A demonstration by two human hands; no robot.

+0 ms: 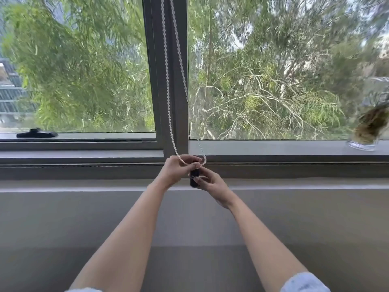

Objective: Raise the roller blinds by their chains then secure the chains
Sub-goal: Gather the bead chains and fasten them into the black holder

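Pinching bead chain loop: left hand; right hand fingers grip black clip at sill edge.

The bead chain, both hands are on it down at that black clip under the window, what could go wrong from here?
1. The bead chain may slip out of the black clip if it isn't seated; the left hand and right hand partly hide the loop.
2. A sideways tug could swing the chain toward the glass vase on the sill at far right, though it stands well away.

No legible text or labels
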